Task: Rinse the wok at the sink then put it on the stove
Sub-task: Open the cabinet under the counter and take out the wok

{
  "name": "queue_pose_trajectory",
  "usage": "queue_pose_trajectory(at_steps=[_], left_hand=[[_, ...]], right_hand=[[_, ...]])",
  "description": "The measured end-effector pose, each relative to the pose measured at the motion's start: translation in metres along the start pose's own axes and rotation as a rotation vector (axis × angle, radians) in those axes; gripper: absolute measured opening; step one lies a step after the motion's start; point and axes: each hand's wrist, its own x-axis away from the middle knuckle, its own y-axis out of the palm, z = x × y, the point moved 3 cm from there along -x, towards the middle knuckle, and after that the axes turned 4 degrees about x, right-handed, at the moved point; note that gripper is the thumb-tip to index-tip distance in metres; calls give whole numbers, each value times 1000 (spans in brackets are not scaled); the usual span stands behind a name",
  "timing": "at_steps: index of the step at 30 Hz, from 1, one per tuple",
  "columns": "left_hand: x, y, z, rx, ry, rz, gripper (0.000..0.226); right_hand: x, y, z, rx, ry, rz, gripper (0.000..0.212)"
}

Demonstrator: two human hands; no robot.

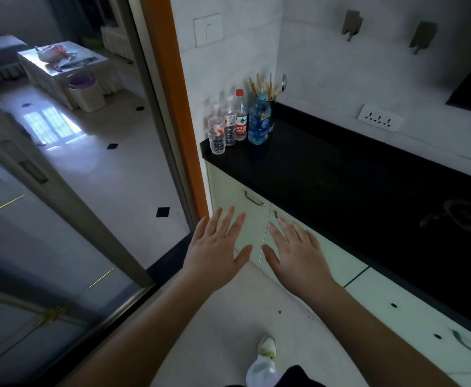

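Both hands, left (217, 248) and right (294, 251), are held flat and spread, grasping nothing. The black bench (354, 177) is located right of the hands. Bottles (240, 118) are seen beyond them.

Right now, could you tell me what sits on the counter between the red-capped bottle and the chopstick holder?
In the head view, a blue water bottle stands between the red-capped bottle and the chopstick holder.

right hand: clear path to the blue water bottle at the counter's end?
Probably yes. The right hand is open and empty, held in front of the cabinet doors, below the counter. Nothing lies between it and the blue bottle, which stands in front of the other bottles. It looks a long reach, though.
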Motion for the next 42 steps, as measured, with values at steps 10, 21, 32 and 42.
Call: queue_pose_trajectory(at_steps=[10,21,32,42], left_hand=[[-127,31,-7,-16,34,-109,70],[-205,85,-13,20,60,-252,70],[-275,154,-56,-41,330,-405,68],[-320,197,-104,-145,654,-522,68]], right_hand=[[-111,38,44,-82,34,-98,86],[-165,95,67,-137,23,-250,98],[-214,159,59,-149,270,-400,137],[-254,189,35,-204,533,-558,65]])
